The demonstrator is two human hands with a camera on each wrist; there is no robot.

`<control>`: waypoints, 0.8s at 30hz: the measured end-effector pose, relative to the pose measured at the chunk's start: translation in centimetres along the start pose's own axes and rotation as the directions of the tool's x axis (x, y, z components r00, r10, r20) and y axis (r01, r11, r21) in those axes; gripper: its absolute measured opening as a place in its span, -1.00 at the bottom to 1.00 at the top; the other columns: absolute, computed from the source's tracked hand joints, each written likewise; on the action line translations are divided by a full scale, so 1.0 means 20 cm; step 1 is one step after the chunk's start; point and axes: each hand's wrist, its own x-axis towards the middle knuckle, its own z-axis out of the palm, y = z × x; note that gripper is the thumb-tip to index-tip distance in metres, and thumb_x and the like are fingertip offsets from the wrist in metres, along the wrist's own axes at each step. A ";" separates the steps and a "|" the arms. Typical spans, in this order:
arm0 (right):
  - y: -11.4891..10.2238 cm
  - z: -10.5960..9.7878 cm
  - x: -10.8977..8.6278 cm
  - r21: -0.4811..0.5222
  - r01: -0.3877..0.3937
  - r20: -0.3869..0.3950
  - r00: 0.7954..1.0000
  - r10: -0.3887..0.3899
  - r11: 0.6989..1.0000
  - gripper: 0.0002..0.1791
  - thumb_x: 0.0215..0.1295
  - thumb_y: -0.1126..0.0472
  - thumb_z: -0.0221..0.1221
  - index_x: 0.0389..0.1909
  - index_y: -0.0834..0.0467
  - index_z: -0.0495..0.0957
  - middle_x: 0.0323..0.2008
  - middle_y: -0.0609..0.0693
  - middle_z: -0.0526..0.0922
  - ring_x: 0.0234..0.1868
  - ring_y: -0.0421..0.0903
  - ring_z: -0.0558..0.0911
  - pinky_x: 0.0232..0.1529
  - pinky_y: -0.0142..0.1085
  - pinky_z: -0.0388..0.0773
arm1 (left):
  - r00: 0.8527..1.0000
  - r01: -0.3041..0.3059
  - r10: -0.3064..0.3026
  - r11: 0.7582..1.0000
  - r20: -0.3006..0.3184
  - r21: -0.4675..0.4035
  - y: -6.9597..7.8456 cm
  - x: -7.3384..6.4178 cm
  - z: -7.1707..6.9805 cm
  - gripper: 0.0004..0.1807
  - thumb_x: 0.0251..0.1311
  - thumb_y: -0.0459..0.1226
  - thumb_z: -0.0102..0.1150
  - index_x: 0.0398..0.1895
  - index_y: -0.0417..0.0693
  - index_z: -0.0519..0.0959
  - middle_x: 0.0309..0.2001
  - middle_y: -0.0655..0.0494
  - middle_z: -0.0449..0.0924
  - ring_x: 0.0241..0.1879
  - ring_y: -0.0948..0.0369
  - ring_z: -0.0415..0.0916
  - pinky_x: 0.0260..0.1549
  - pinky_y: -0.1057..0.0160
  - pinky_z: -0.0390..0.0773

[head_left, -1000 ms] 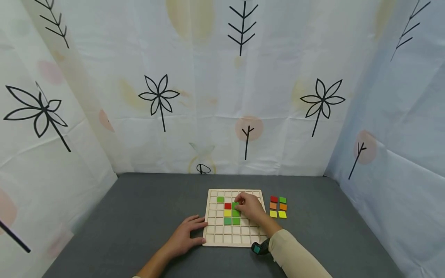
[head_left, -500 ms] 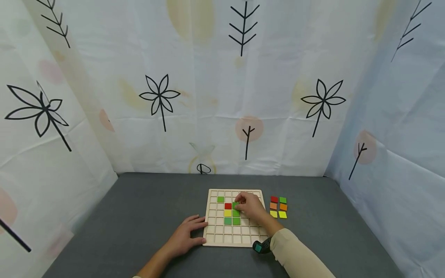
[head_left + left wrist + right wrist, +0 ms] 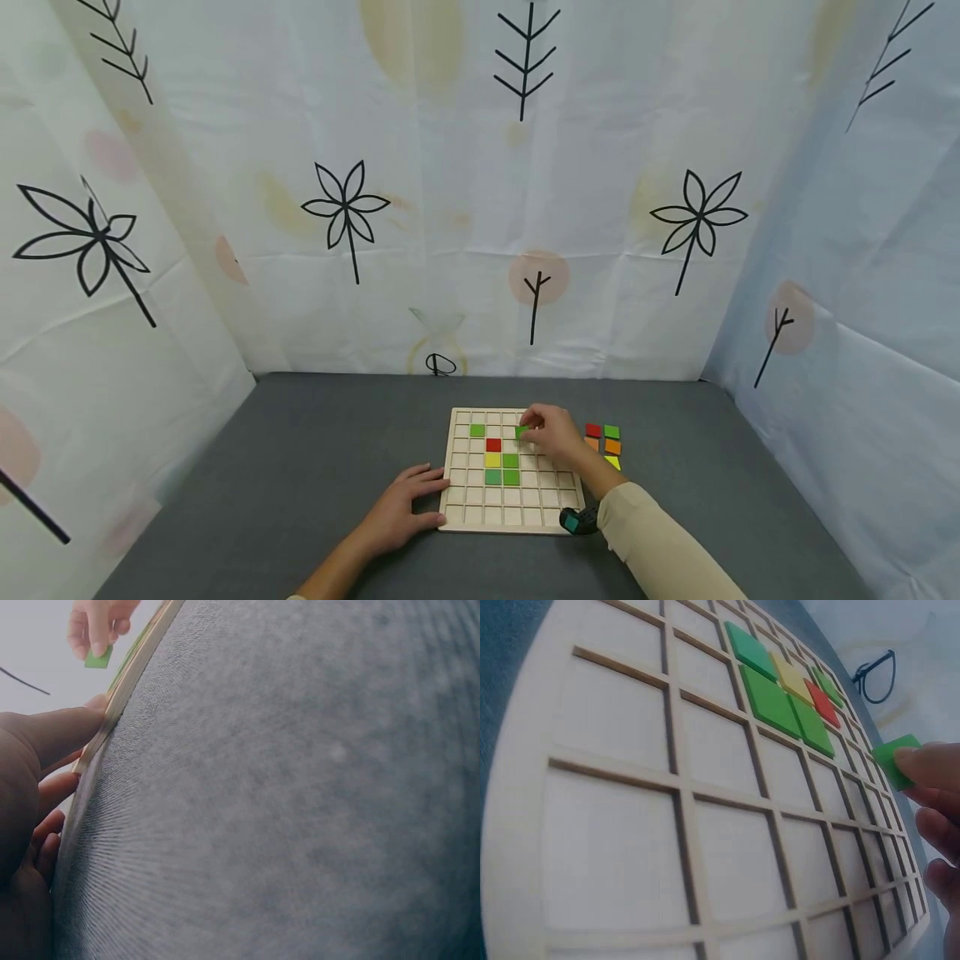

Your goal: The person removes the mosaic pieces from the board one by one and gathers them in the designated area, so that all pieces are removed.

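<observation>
My right hand [image 3: 557, 434] pinches a square green tile [image 3: 889, 763] between thumb and fingertips, above the upper right part of a wooden grid board [image 3: 510, 518]. In the left wrist view the same green tile [image 3: 97, 658] hangs clear of the board's surface. Lying in the grid cells are a red tile [image 3: 492, 445], a yellow tile [image 3: 492, 460], a teal tile [image 3: 492, 477] and several green tiles [image 3: 511, 477]. At the board's left edge rests my left hand [image 3: 405, 510], its fingers extended and touching the wooden rim [image 3: 112, 712].
Right of the board lie loose tiles in two columns, among them a red tile [image 3: 592, 430], a green tile [image 3: 612, 432] and an orange tile [image 3: 612, 447]; my right arm partly covers them. Patterned cloth walls [image 3: 450, 317] enclose the grey table [image 3: 337, 433].
My right hand has lifted the green tile from the cell beside the red tile and moved it up and to the right. The left hand stays at the board's edge.
</observation>
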 end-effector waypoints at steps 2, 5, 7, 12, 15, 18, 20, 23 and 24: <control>0.01 -0.02 0.00 -0.002 -0.006 -0.008 1.000 0.006 1.000 -0.87 0.19 0.34 0.32 -0.28 0.12 0.59 -0.38 -0.10 0.54 -0.36 -0.13 0.49 -0.35 -0.24 0.49 | 1.000 -0.001 0.001 1.000 0.002 0.000 0.00 0.00 0.00 -0.36 0.04 0.07 0.37 0.19 0.01 0.59 0.27 0.07 0.46 0.35 -0.08 0.19 0.17 -0.25 0.24; 0.02 -0.05 0.00 -0.003 -0.012 -0.023 1.000 0.011 1.000 -0.86 0.18 0.34 0.33 -0.28 0.12 0.60 -0.39 -0.10 0.53 -0.38 -0.12 0.48 -0.38 -0.24 0.47 | 1.000 -0.001 0.001 1.000 0.003 -0.005 0.00 0.00 0.00 -0.36 0.04 0.07 0.38 0.18 0.01 0.59 0.26 0.07 0.46 0.34 -0.09 0.20 0.17 -0.26 0.23; 0.03 -0.06 0.00 -0.007 -0.001 -0.034 0.999 0.001 1.000 -0.86 0.17 0.35 0.33 -0.28 0.12 0.60 -0.40 -0.10 0.53 -0.39 -0.13 0.48 -0.40 -0.24 0.46 | 1.000 0.001 -0.001 1.000 0.003 -0.008 0.00 0.00 0.00 -0.37 0.04 0.06 0.38 0.18 0.01 0.59 0.26 0.07 0.46 0.34 -0.09 0.20 0.17 -0.26 0.23; 0.06 -0.10 -0.01 -0.020 -0.018 -0.052 0.999 0.017 1.000 -0.88 0.19 0.34 0.32 -0.28 0.13 0.60 -0.42 -0.09 0.53 -0.42 -0.13 0.47 -0.43 -0.24 0.45 | 1.000 0.002 -0.002 1.000 0.002 -0.011 -0.01 0.00 0.00 -0.37 0.04 0.06 0.38 0.18 0.02 0.59 0.27 0.08 0.46 0.35 -0.08 0.19 0.18 -0.25 0.23; 0.08 -0.11 -0.01 -0.047 -0.032 -0.067 0.997 0.029 0.998 -0.87 0.18 0.33 0.33 -0.28 0.12 0.60 -0.41 -0.09 0.53 -0.41 -0.13 0.48 -0.43 -0.23 0.45 | 1.000 0.001 -0.001 1.000 0.005 -0.015 -0.01 0.00 0.00 -0.37 0.04 0.06 0.38 0.19 0.01 0.59 0.27 0.07 0.45 0.35 -0.08 0.19 0.18 -0.25 0.23; 0.09 -0.13 -0.02 -0.063 -0.043 -0.081 0.996 0.037 0.997 -0.87 0.18 0.32 0.33 -0.27 0.12 0.61 -0.39 -0.09 0.54 -0.39 -0.13 0.49 -0.42 -0.23 0.46 | 1.000 -0.001 0.001 1.000 0.005 -0.020 -0.01 0.00 0.00 -0.37 0.05 0.05 0.38 0.19 0.00 0.58 0.27 0.07 0.45 0.35 -0.08 0.18 0.18 -0.25 0.23; 0.10 -0.15 -0.02 -0.056 -0.044 -0.088 0.995 0.039 0.997 -0.87 0.19 0.33 0.33 -0.26 0.13 0.61 -0.38 -0.08 0.55 -0.37 -0.12 0.50 -0.41 -0.23 0.47 | 1.000 -0.003 0.003 1.000 0.004 -0.017 -0.01 0.00 0.00 -0.37 0.05 0.05 0.38 0.19 0.01 0.58 0.28 0.07 0.45 0.35 -0.08 0.18 0.18 -0.24 0.23; 0.12 -0.17 -0.01 -0.044 -0.047 -0.100 0.994 0.043 0.998 -0.87 0.20 0.34 0.31 -0.25 0.16 0.61 -0.37 -0.06 0.56 -0.35 -0.10 0.52 -0.38 -0.21 0.48 | 1.000 -0.017 0.017 1.000 -0.004 -0.020 0.00 0.00 0.00 -0.38 0.06 0.03 0.38 0.19 -0.02 0.58 0.27 0.04 0.45 0.35 -0.10 0.19 0.17 -0.25 0.23; 0.12 -0.17 -0.01 -0.045 -0.045 -0.105 0.994 0.040 0.998 -0.87 0.19 0.36 0.31 -0.24 0.17 0.61 -0.36 -0.05 0.56 -0.33 -0.09 0.53 -0.36 -0.21 0.49 | 1.000 -0.024 0.023 1.000 -0.007 -0.021 0.00 -0.01 0.00 -0.38 0.06 0.03 0.38 0.19 -0.03 0.58 0.27 0.03 0.45 0.34 -0.10 0.19 0.17 -0.25 0.23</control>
